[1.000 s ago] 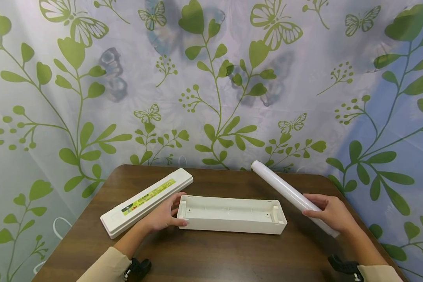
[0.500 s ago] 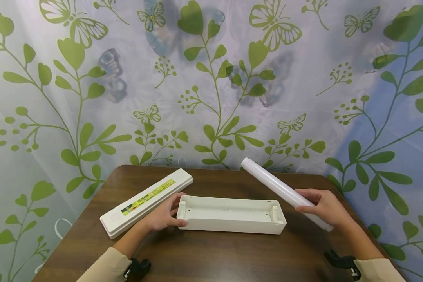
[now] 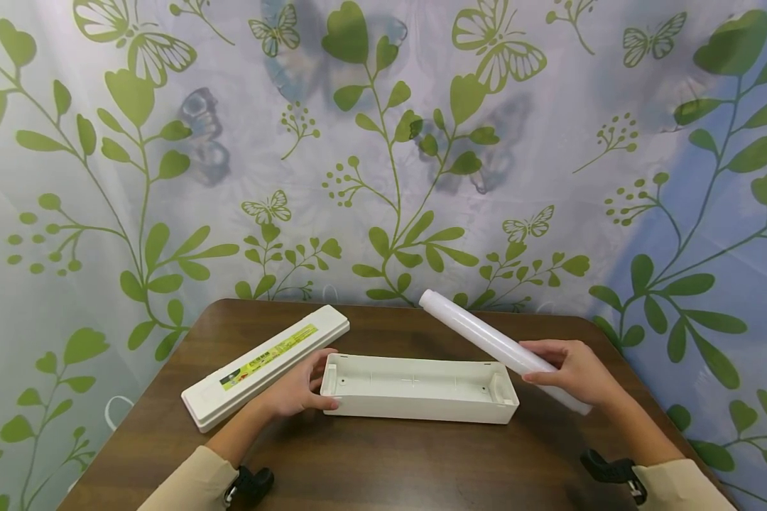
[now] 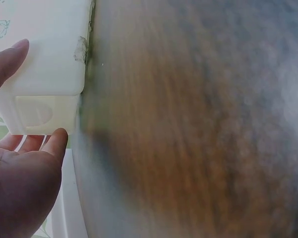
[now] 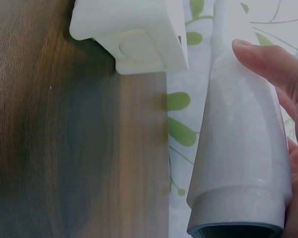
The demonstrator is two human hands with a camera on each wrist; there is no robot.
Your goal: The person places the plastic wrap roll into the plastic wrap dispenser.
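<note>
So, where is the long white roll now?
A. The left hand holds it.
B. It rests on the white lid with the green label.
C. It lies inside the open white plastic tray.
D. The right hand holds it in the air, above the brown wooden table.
D: the right hand grips the long white roll tilted above the brown wooden table, while the open white plastic tray has nothing inside.

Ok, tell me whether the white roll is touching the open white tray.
Apart. In the right wrist view, curtain and table show between the roll, held by the right hand, and the tray. The head view agrees: it is raised off the table.
</note>
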